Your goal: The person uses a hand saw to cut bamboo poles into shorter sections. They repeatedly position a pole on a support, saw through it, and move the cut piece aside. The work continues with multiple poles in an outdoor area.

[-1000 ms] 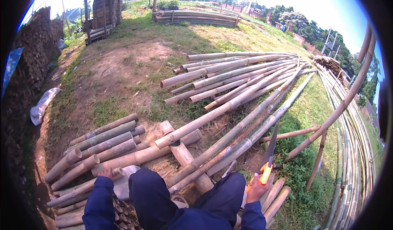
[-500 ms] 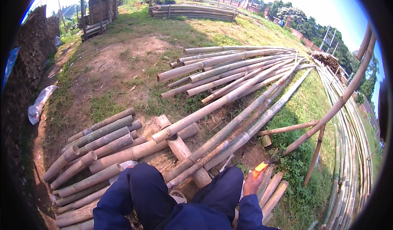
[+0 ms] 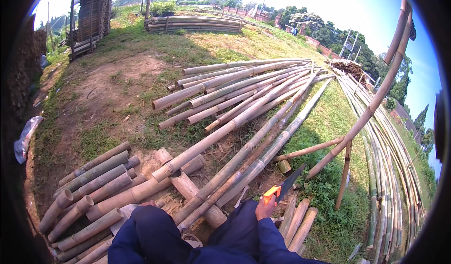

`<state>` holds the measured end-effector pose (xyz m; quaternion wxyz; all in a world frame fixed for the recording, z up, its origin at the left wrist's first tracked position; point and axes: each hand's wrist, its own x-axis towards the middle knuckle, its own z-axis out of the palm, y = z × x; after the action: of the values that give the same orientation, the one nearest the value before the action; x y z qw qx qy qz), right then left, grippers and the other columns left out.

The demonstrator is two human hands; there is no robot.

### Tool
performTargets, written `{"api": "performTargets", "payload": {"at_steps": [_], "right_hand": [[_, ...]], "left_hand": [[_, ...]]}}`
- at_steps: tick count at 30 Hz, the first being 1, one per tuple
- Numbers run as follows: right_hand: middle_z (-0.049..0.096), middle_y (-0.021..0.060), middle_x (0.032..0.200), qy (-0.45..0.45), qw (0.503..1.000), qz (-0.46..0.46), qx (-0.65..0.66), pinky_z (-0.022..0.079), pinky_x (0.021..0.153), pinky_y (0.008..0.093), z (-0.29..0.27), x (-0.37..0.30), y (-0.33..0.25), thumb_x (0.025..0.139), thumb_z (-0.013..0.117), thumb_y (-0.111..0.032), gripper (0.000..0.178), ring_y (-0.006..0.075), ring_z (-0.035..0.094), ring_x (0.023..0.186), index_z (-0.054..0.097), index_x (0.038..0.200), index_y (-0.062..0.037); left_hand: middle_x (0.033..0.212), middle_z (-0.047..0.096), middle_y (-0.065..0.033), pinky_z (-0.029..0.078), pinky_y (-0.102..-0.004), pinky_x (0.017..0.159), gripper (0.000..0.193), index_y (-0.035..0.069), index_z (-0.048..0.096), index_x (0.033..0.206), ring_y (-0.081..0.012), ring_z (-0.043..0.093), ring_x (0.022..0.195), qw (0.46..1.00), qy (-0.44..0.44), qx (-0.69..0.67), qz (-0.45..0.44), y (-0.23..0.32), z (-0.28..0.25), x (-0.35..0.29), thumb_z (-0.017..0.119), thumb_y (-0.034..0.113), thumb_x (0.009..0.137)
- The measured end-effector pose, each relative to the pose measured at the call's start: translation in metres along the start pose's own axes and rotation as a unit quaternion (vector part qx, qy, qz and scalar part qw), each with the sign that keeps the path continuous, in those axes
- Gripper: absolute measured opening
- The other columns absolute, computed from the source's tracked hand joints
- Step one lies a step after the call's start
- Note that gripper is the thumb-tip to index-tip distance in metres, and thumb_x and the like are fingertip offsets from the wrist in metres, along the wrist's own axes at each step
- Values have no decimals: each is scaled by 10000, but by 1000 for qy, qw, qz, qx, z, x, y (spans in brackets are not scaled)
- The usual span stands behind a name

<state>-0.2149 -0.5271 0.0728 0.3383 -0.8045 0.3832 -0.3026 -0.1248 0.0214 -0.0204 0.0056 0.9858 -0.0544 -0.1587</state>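
My right hand (image 3: 266,209) is closed around the orange handle (image 3: 271,193) of a handsaw, beside my right knee. The dark saw blade (image 3: 291,181) points away to the upper right. Only a small part of my left hand (image 3: 149,203) shows beyond my left knee, close to the cut bamboo pieces; its fingers are mostly hidden. In front of my knees, long bamboo poles (image 3: 249,170) rest across a thick bamboo crosspiece (image 3: 196,189). One pole (image 3: 202,144) ends over the crosspiece's far end, its open cut end toward me.
Short cut bamboo lengths (image 3: 103,186) are stacked at my left, and a few more (image 3: 298,221) lie at my right. A fan of long poles (image 3: 235,87) spreads ahead. A bamboo frame (image 3: 350,134) slants up at the right, beside a row of long poles (image 3: 385,170).
The view has shifted to the right. The saw blade, hardly visible before, now shows broadly, and part of my left hand has come into sight beyond the knee.
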Motion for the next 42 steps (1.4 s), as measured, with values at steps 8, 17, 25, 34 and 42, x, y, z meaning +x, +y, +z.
{"api": "performTargets", "payload": {"at_steps": [8,17,25,34,42], "right_hand": [[640,249,1200,-33,996,-27,-81,480,931,532,16,15,-15,895,708,-134,474,464,617,1107,540,1315,6],[626,255,1253,-2,985,-63,-158,481,975,510,29,27,3,889,703,-108,463,458,608,1164,562,1310,24],[639,234,1232,-47,960,-123,-247,492,949,526,40,22,6,874,732,-127,477,447,622,1129,584,1304,17],[645,203,1244,-57,965,-114,-227,495,939,530,43,20,6,886,719,-131,456,432,627,1133,593,1309,-17],[648,157,1201,-59,965,-94,-239,458,978,506,45,19,4,877,703,-175,449,375,614,1161,578,1295,-73]], "left_hand": [[999,737,-157,550,-479,800,348,114,611,1181,-342,729,905,998,-43,-28,36,22,22,-23,678,286,886],[971,735,-158,552,-469,782,328,101,623,1138,-338,730,880,975,-175,-60,122,42,0,1,698,277,871],[946,734,-159,554,-460,766,311,90,634,1099,-333,731,857,963,-178,-135,153,48,-51,64,716,269,858],[1306,623,-193,470,-450,1076,884,3,517,1343,-370,576,1279,983,142,-108,36,72,-115,148,813,595,755],[1303,669,-195,441,-483,1101,1050,-6,484,1382,-319,669,1192,999,3,-31,-13,97,-130,169,851,651,649]]}}
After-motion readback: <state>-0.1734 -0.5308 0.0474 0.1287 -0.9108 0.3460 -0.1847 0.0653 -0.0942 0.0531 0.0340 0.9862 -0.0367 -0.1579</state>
